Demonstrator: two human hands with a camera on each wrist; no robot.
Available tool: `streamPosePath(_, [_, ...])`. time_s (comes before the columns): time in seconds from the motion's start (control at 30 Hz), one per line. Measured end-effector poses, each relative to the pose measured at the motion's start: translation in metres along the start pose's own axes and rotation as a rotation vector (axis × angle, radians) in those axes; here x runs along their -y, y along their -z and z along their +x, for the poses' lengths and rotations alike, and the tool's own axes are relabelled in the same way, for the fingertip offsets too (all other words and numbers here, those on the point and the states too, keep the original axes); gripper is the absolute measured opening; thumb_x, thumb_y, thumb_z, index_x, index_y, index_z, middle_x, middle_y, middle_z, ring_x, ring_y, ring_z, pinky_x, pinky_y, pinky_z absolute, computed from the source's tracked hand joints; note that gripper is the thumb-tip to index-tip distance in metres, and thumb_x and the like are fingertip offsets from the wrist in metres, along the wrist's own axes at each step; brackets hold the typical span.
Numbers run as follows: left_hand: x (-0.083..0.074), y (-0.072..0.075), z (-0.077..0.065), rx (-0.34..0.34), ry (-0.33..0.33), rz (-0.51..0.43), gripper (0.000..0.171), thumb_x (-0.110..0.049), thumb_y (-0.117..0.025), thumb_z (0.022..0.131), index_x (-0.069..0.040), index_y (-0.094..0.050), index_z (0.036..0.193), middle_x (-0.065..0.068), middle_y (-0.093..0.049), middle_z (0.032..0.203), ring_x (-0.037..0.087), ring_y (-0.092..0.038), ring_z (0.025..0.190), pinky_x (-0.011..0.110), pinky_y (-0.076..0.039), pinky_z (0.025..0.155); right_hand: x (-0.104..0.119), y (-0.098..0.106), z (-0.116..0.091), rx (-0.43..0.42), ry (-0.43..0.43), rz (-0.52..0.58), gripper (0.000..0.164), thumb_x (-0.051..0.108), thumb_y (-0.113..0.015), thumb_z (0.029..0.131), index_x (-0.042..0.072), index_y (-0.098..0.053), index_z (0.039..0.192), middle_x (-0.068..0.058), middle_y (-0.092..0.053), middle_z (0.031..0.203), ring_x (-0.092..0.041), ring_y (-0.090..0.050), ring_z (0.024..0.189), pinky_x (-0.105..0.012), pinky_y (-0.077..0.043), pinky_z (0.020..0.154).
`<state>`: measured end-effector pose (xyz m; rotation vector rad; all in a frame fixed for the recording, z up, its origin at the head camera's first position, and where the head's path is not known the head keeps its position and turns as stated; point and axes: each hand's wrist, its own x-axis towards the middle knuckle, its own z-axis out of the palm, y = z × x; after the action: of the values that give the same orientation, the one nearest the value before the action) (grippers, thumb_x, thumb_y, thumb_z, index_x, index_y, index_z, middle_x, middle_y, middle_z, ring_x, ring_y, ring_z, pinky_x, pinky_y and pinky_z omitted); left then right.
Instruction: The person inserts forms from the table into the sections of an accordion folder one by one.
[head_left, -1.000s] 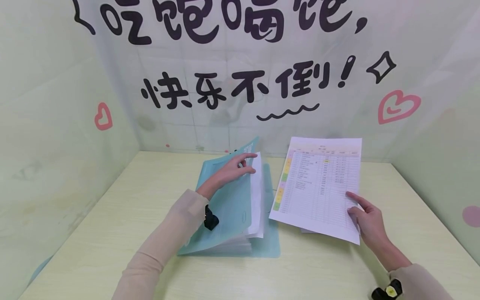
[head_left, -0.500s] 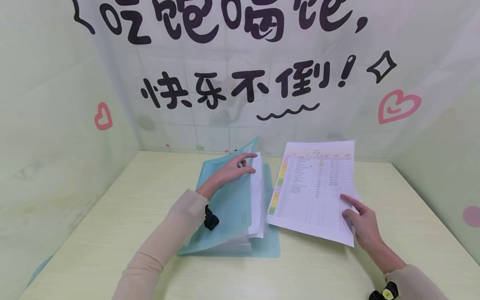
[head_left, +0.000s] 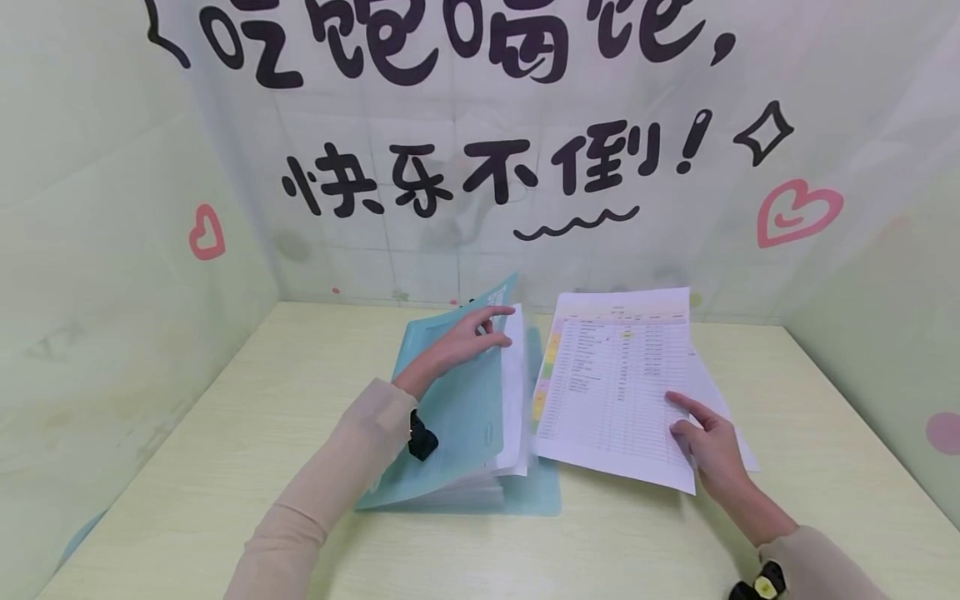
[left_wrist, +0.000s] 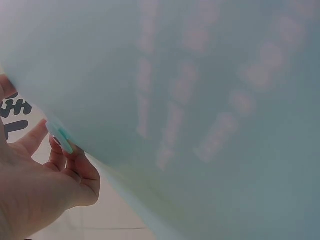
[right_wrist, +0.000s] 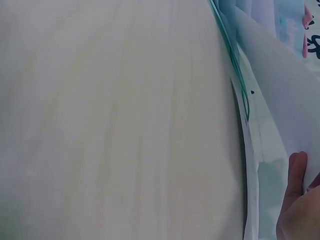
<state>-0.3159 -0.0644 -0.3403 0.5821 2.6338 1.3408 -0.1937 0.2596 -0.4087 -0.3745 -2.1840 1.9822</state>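
A blue plastic folder point(head_left: 442, 425) lies on the table with its front part raised and white pages point(head_left: 513, 400) showing inside. My left hand point(head_left: 459, 343) holds the raised part by its far right edge; the left wrist view shows the fingers at the edge of the blue sheet point(left_wrist: 200, 125). To the right, my right hand point(head_left: 716, 454) pinches a printed table sheet point(head_left: 600, 417) by its right side, thumb on the front. That sheet is tilted up, its left edge right at the folder's pages. Behind it lies another white sheet point(head_left: 723, 408), mostly hidden.
The folder and sheets rest on a pale wooden table point(head_left: 247, 400). A printed white cloth point(head_left: 420, 267) backs it, with pale side walls left and right. A small black device point(head_left: 422, 437) sits at the left wrist, another point(head_left: 761, 582) at the right.
My right hand has moved left with the printed sheet, bringing it toward the folder and lowering it slightly. More of the sheet behind now shows. My left hand has stayed still.
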Motion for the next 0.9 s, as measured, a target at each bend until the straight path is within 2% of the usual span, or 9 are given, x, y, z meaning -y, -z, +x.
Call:
streamPosePath(0.17, [0.001, 0.0, 0.0, -0.002, -0.008, 0.002, 0.049, -0.026, -0.058, 0.083, -0.022, -0.044, 0.13, 0.007, -0.043, 0.092, 0.02, -0.041, 0.084, 0.03, -0.034, 0.065, 0.0, -0.004, 0.001, 0.031, -0.016, -0.024, 0.048, -0.005, -0.052, 0.076, 0.009, -0.054, 0.122, -0.003, -0.045, 0.108, -0.001, -0.04, 0.055, -0.017, -0.034, 0.049])
streamPosePath(0.33, [0.001, 0.0, 0.0, 0.0, -0.003, 0.002, 0.05, -0.026, -0.058, 0.083, -0.022, -0.043, 0.13, 0.007, -0.043, 0.092, 0.02, -0.041, 0.084, 0.03, -0.034, 0.066, -0.001, -0.007, 0.001, 0.071, -0.031, 0.02, 0.047, -0.005, -0.052, 0.076, 0.014, -0.058, 0.118, -0.002, -0.046, 0.108, -0.003, -0.046, 0.064, -0.018, -0.038, 0.053])
streamPosePath(0.5, [0.001, 0.0, 0.0, -0.001, -0.001, -0.002, 0.05, -0.026, -0.058, 0.083, -0.022, -0.043, 0.13, 0.007, -0.043, 0.092, 0.019, -0.041, 0.084, 0.029, -0.034, 0.065, 0.0, -0.01, 0.001, 0.107, -0.047, 0.053, 0.046, -0.005, -0.053, 0.075, 0.019, -0.061, 0.113, 0.0, -0.046, 0.105, -0.003, -0.047, 0.062, -0.018, -0.039, 0.053])
streamPosePath(0.67, [0.001, 0.0, 0.001, 0.001, -0.019, -0.01, 0.048, -0.025, -0.058, 0.083, -0.021, -0.045, 0.129, 0.008, -0.043, 0.09, 0.02, -0.041, 0.082, 0.029, -0.034, 0.064, 0.003, -0.015, 0.003, 0.141, -0.044, 0.036, 0.046, -0.005, -0.052, 0.076, 0.012, -0.058, 0.118, -0.005, -0.043, 0.111, -0.002, -0.039, 0.055, -0.018, -0.033, 0.048])
streamPosePath(0.9, [0.0, 0.001, 0.0, 0.006, -0.01, -0.003, 0.049, -0.027, -0.058, 0.083, -0.022, -0.044, 0.129, 0.008, -0.043, 0.092, 0.02, -0.041, 0.085, 0.03, -0.034, 0.065, 0.003, -0.018, 0.004, 0.186, -0.072, 0.012, 0.048, -0.006, -0.048, 0.077, 0.006, -0.053, 0.123, -0.011, -0.038, 0.119, -0.006, -0.044, 0.07, -0.018, -0.032, 0.049])
